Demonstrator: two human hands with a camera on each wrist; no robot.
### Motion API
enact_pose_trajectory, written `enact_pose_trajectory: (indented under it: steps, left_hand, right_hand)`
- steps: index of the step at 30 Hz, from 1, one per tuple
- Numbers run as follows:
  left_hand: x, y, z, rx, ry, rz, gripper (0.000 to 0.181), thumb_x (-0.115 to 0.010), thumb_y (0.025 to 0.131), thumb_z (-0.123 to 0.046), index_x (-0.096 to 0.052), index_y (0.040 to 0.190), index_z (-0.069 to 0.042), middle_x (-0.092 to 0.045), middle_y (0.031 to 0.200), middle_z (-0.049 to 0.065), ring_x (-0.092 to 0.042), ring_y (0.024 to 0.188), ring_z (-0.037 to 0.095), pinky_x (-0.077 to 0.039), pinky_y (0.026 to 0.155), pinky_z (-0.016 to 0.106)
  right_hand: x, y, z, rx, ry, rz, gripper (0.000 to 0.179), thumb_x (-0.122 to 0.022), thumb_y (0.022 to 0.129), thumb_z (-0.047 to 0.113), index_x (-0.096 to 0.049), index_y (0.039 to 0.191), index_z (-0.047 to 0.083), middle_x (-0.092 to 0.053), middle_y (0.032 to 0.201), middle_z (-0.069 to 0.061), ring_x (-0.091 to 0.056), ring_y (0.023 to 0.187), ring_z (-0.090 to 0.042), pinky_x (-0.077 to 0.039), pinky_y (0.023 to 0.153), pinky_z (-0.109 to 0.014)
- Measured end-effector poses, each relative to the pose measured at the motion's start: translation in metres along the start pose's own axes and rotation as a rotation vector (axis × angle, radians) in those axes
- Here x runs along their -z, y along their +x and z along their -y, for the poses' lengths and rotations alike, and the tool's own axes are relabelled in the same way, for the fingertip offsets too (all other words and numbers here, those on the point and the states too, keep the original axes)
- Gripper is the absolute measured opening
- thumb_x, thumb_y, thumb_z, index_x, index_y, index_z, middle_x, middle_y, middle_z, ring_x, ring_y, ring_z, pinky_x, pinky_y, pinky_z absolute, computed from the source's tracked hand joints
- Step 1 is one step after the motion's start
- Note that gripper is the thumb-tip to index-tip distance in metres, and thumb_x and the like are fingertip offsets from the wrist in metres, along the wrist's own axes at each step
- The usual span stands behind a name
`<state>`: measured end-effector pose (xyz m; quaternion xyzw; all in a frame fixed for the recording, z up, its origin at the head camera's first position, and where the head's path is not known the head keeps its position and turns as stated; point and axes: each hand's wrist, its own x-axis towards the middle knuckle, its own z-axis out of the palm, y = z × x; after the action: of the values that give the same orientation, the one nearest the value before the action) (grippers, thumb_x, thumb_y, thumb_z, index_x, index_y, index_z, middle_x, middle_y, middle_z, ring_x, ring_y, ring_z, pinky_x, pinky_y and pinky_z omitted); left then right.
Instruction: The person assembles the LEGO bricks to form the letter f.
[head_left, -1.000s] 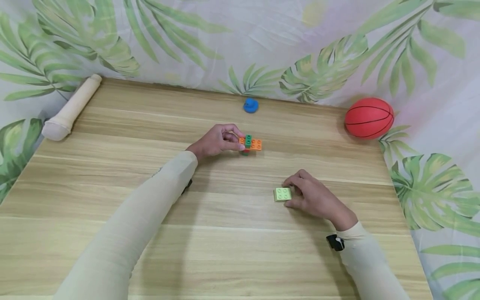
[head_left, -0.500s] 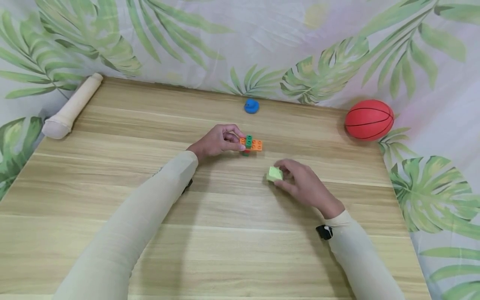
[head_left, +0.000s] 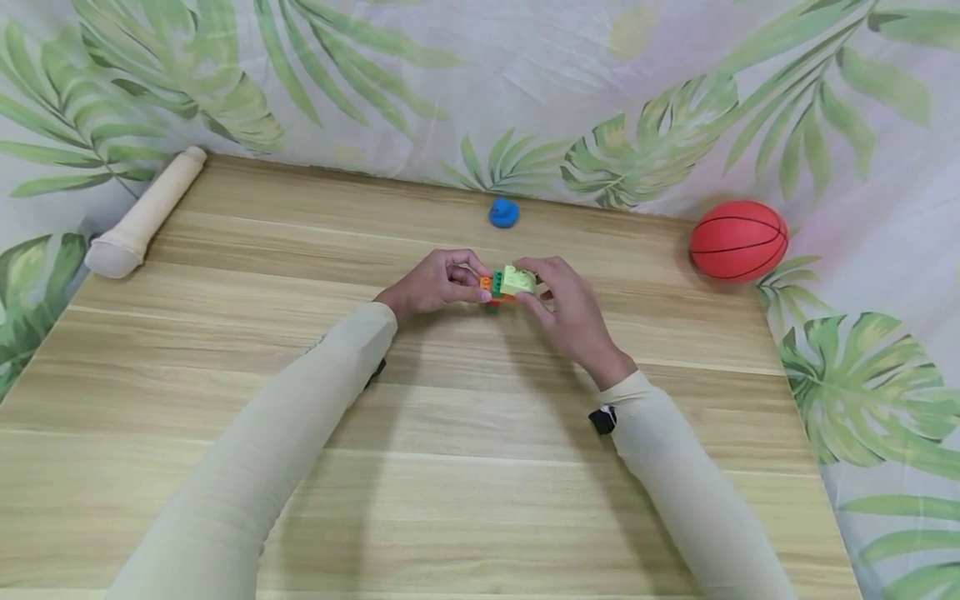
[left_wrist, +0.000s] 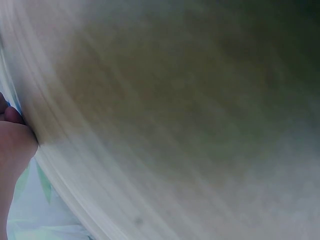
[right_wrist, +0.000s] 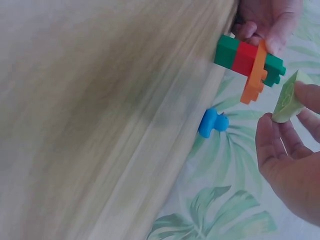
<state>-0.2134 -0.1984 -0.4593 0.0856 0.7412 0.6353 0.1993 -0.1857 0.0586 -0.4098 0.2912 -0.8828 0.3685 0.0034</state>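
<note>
My left hand [head_left: 435, 283] pinches a small stack of toy building bricks just above mid-table. In the right wrist view the stack has a green brick [right_wrist: 226, 50] at its base, then a red brick [right_wrist: 244, 58], an orange brick [right_wrist: 255, 73] laid crosswise, and a green brick [right_wrist: 273, 69] on top. With thumb and fingers my right hand [head_left: 566, 312] holds a light green brick [head_left: 518, 281], tilted. It stands apart from the orange brick's studs in the right wrist view. Pale sleeve fabric [left_wrist: 150, 125] blocks most of the left wrist view.
A blue toy duck [head_left: 503, 213] sits behind the hands, near the table's back edge. A red ball [head_left: 738, 240] with black lines lies at the back right corner. At the back left rests a pale microphone-shaped object [head_left: 146, 212]. Leaf-printed cloth [head_left: 525, 83] borders the wooden table [head_left: 465, 500].
My right hand has lifted the light green brick from the table and carried it away from me and leftward to the brick stack. The left hand stays in place with the stack.
</note>
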Motion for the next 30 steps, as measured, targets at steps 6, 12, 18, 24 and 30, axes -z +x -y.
enact_pose_trajectory:
  steps: [6,12,18,24,30]
  left_hand:
    - [-0.001,0.001,0.001,-0.003,0.002,-0.007,0.028,-0.083,0.094,-0.009,-0.071,0.118,-0.005,-0.078,0.091,-0.002,-0.069,0.083,0.009,-0.049,0.071,0.021]
    - [-0.001,0.001,0.003,-0.013,-0.006,-0.004,0.027,-0.082,0.095,-0.008,-0.07,0.118,-0.005,-0.079,0.094,0.001,-0.071,0.084,0.009,-0.052,0.073,0.021]
    - [-0.002,0.002,0.003,-0.019,-0.008,0.008,0.028,-0.082,0.095,-0.009,-0.07,0.119,-0.004,-0.08,0.096,0.002,-0.072,0.086,0.009,-0.052,0.075,0.021]
    - [0.001,0.001,0.001,-0.017,-0.008,0.003,0.024,-0.081,0.096,-0.008,-0.07,0.116,-0.005,-0.08,0.095,0.0,-0.072,0.087,0.01,-0.055,0.077,0.022]
    - [0.001,0.0,0.001,-0.017,-0.002,0.012,0.023,-0.081,0.096,-0.008,-0.07,0.117,-0.004,-0.08,0.095,0.0,-0.073,0.088,0.01,-0.055,0.078,0.022]
  right_hand:
    - [-0.003,0.004,0.002,0.022,-0.065,-0.01,0.043,-0.079,0.097,0.009,-0.07,0.14,0.007,-0.069,0.127,-0.019,-0.069,0.109,-0.034,-0.062,0.091,-0.05]
    - [-0.003,0.012,0.005,0.033,-0.119,0.011,0.043,-0.079,0.098,0.012,-0.071,0.14,0.006,-0.07,0.125,-0.019,-0.069,0.106,-0.036,-0.061,0.09,-0.047]
    - [0.004,0.021,0.009,-0.006,-0.148,0.087,0.043,-0.079,0.099,0.013,-0.071,0.141,0.007,-0.068,0.128,-0.018,-0.069,0.108,-0.033,-0.061,0.091,-0.046]
    - [0.007,0.026,0.013,0.032,-0.246,0.134,0.044,-0.08,0.099,0.015,-0.07,0.141,0.008,-0.068,0.124,-0.015,-0.066,0.101,-0.029,-0.057,0.088,-0.042]
    - [0.01,0.027,0.016,0.04,-0.308,0.166,0.045,-0.079,0.1,0.019,-0.069,0.143,0.009,-0.068,0.123,-0.013,-0.063,0.093,-0.026,-0.055,0.083,-0.04]
